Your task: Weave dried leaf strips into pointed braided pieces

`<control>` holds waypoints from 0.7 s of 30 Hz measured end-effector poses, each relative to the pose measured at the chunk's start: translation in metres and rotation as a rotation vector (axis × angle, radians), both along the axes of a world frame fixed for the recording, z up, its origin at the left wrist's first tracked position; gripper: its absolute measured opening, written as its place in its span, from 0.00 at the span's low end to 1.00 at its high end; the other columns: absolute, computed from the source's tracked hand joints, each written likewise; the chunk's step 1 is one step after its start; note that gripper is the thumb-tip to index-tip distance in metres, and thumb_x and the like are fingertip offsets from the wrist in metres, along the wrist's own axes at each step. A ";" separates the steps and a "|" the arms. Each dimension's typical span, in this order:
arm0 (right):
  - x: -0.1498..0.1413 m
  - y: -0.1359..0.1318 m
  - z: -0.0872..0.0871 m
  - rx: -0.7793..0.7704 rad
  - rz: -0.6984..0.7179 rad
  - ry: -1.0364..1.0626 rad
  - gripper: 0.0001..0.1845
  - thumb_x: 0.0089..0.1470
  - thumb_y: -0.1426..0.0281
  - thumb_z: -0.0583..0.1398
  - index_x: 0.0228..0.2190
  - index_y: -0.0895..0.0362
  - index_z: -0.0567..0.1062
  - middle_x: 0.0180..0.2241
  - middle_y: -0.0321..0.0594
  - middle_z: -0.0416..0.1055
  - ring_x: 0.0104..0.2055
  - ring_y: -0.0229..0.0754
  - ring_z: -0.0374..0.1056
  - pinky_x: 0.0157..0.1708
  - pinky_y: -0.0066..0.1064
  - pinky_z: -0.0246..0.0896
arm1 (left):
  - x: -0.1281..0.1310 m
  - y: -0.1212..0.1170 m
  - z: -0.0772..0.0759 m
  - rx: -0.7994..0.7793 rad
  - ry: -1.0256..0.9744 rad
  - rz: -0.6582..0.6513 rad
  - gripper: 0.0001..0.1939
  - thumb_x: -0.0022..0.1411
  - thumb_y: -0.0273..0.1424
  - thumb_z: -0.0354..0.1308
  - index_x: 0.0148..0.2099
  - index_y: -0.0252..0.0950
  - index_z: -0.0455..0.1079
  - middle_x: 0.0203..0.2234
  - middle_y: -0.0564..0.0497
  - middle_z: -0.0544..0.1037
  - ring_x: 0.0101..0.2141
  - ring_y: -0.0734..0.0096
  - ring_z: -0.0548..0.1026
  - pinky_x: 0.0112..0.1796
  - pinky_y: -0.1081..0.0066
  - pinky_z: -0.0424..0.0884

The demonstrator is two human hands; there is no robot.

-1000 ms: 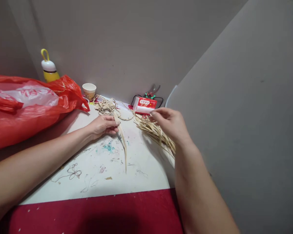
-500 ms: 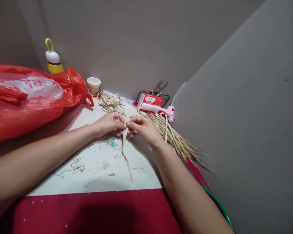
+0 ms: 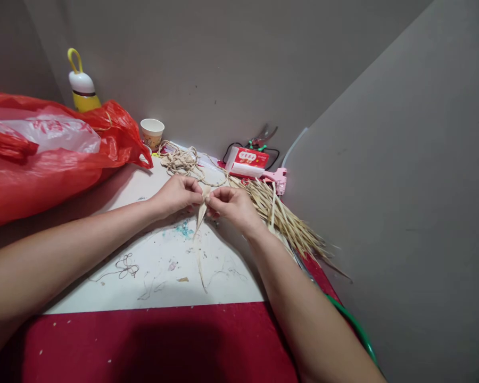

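Observation:
A pale, dry plant-fibre strip (image 3: 201, 215) hangs between my two hands, its thin tail trailing down toward the front of the white board. My left hand (image 3: 178, 196) pinches the strip's upper part from the left with thumb and fingers. From the right, my right hand (image 3: 233, 206) pinches the same part, thumb close to the left thumb. Just behind the hands lies a tangled, twisted straw cord (image 3: 182, 161). Right of my right hand rests a bundle of dry straw strips (image 3: 289, 218). Fingertips of both hands are partly hidden.
A red plastic bag (image 3: 59, 181) fills the left side, with a yellow and white bottle (image 3: 82, 88) behind it. A paper cup (image 3: 152, 133), a red tissue pack (image 3: 247, 159) and a pink-handled tool (image 3: 278, 178) stand along the wall. Thread (image 3: 124, 267) lies on the white board (image 3: 151, 298).
The strip's tail has swung left, and its top now looks shorter above my thumbs and more spread. Both hands keep their pinch. The view has tilted slightly.

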State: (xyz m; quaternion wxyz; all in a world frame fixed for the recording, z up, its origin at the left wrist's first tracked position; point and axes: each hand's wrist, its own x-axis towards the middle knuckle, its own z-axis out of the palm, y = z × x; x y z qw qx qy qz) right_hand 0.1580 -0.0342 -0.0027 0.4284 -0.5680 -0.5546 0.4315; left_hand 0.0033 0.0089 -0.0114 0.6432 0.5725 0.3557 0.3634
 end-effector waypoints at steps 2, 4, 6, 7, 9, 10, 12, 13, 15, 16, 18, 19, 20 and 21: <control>-0.002 0.000 -0.002 0.028 -0.002 -0.016 0.11 0.41 0.63 0.64 0.19 0.57 0.69 0.14 0.33 0.67 0.16 0.32 0.60 0.19 0.25 0.56 | 0.000 0.000 0.001 0.011 0.020 0.011 0.09 0.47 0.20 0.61 0.24 0.34 0.63 0.12 0.58 0.66 0.14 0.81 0.65 0.18 0.78 0.58; -0.003 0.000 -0.005 0.054 -0.015 -0.073 0.10 0.42 0.64 0.62 0.19 0.57 0.68 0.14 0.33 0.66 0.16 0.33 0.60 0.18 0.26 0.55 | 0.001 -0.002 0.003 0.040 0.056 0.027 0.09 0.46 0.19 0.60 0.23 0.34 0.63 0.12 0.58 0.66 0.14 0.81 0.65 0.18 0.78 0.57; -0.004 0.002 -0.009 0.124 -0.068 -0.208 0.09 0.43 0.66 0.60 0.18 0.57 0.68 0.15 0.34 0.66 0.18 0.34 0.60 0.20 0.26 0.55 | 0.002 -0.005 0.006 0.069 0.082 0.044 0.09 0.45 0.17 0.59 0.23 0.33 0.64 0.13 0.58 0.67 0.15 0.82 0.65 0.18 0.79 0.57; -0.003 0.002 -0.010 0.171 -0.109 -0.292 0.09 0.43 0.67 0.60 0.18 0.57 0.68 0.16 0.34 0.66 0.19 0.35 0.61 0.21 0.27 0.55 | 0.002 -0.006 0.007 0.079 0.085 0.051 0.09 0.45 0.17 0.58 0.23 0.33 0.64 0.13 0.58 0.67 0.15 0.81 0.66 0.18 0.79 0.58; -0.001 0.005 -0.013 0.226 -0.189 -0.398 0.08 0.42 0.69 0.59 0.17 0.57 0.68 0.16 0.35 0.66 0.21 0.35 0.61 0.23 0.27 0.55 | 0.002 -0.008 0.010 0.092 0.081 0.064 0.08 0.46 0.16 0.57 0.24 0.33 0.64 0.13 0.58 0.67 0.16 0.81 0.67 0.19 0.79 0.59; 0.000 0.006 -0.013 0.213 -0.215 -0.388 0.07 0.42 0.69 0.59 0.17 0.57 0.68 0.16 0.35 0.66 0.21 0.36 0.62 0.23 0.27 0.56 | 0.002 -0.008 0.011 0.094 0.079 0.071 0.08 0.46 0.17 0.57 0.24 0.33 0.64 0.14 0.57 0.68 0.16 0.80 0.67 0.19 0.79 0.60; 0.003 0.007 -0.012 0.126 -0.222 -0.234 0.06 0.43 0.68 0.59 0.20 0.56 0.69 0.16 0.35 0.68 0.20 0.36 0.63 0.21 0.27 0.57 | 0.001 -0.005 0.011 0.089 0.063 0.089 0.08 0.47 0.17 0.58 0.24 0.33 0.64 0.14 0.56 0.69 0.17 0.79 0.68 0.20 0.78 0.62; 0.004 0.007 -0.011 0.081 -0.208 -0.114 0.05 0.43 0.67 0.60 0.21 0.56 0.69 0.18 0.35 0.69 0.20 0.36 0.64 0.21 0.27 0.59 | 0.001 -0.003 0.011 0.076 0.042 0.097 0.08 0.48 0.18 0.59 0.25 0.33 0.64 0.15 0.55 0.70 0.17 0.79 0.69 0.21 0.77 0.64; 0.006 0.007 -0.007 0.028 -0.176 0.137 0.07 0.43 0.66 0.61 0.24 0.55 0.68 0.22 0.36 0.73 0.22 0.37 0.67 0.22 0.27 0.62 | 0.000 0.001 0.009 0.029 -0.017 0.098 0.09 0.51 0.19 0.60 0.26 0.33 0.63 0.16 0.53 0.72 0.19 0.77 0.71 0.23 0.76 0.68; 0.006 0.007 -0.005 0.011 -0.159 0.248 0.09 0.43 0.66 0.62 0.25 0.55 0.67 0.24 0.36 0.74 0.23 0.36 0.68 0.24 0.27 0.64 | 0.000 0.003 0.008 0.001 -0.048 0.092 0.09 0.53 0.19 0.60 0.27 0.34 0.62 0.17 0.52 0.73 0.20 0.76 0.73 0.24 0.75 0.69; 0.008 0.006 -0.003 -0.025 -0.136 0.423 0.12 0.42 0.65 0.64 0.26 0.54 0.65 0.26 0.34 0.75 0.25 0.35 0.70 0.26 0.26 0.66 | -0.001 0.007 0.006 -0.055 -0.093 0.075 0.10 0.56 0.20 0.59 0.28 0.34 0.61 0.18 0.50 0.74 0.21 0.74 0.75 0.24 0.75 0.70; 0.009 0.006 -0.003 -0.044 -0.128 0.482 0.13 0.42 0.65 0.64 0.27 0.53 0.65 0.25 0.33 0.75 0.25 0.34 0.69 0.26 0.25 0.66 | -0.001 0.008 0.006 -0.079 -0.110 0.072 0.10 0.57 0.20 0.59 0.29 0.34 0.60 0.19 0.50 0.75 0.21 0.74 0.75 0.24 0.75 0.70; 0.010 0.007 -0.003 -0.060 -0.120 0.525 0.15 0.42 0.64 0.65 0.27 0.53 0.64 0.25 0.32 0.74 0.24 0.34 0.68 0.26 0.25 0.66 | -0.001 0.008 0.006 -0.101 -0.126 0.077 0.10 0.58 0.20 0.59 0.29 0.34 0.60 0.19 0.49 0.75 0.21 0.74 0.75 0.24 0.76 0.71; 0.012 0.008 -0.002 -0.070 -0.113 0.556 0.16 0.41 0.64 0.65 0.28 0.53 0.64 0.24 0.31 0.72 0.22 0.33 0.67 0.25 0.25 0.65 | -0.001 0.009 0.006 -0.121 -0.140 0.089 0.10 0.58 0.20 0.59 0.29 0.34 0.60 0.20 0.49 0.75 0.21 0.74 0.76 0.23 0.76 0.71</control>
